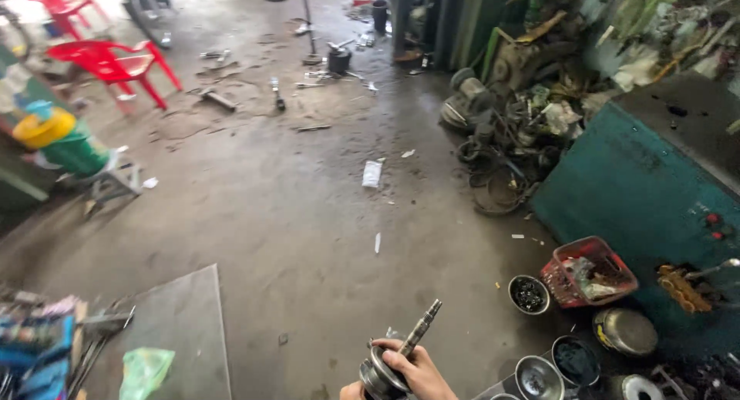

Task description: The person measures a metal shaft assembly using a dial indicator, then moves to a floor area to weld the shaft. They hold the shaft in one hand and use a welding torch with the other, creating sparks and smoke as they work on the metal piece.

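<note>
Gripping a metal shaft assembly (397, 357) at bottom centre, the right hand (420, 371) is closed; a red basket (590, 273) is seen lower right.

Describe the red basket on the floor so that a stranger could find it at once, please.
Start at the big teal metal cabinet on the right side. At the foot of it, on the concrete floor, sits the red basket, tilted and filled with scraps. Its neighbours are round metal bowls; it alone is red and square.
</note>
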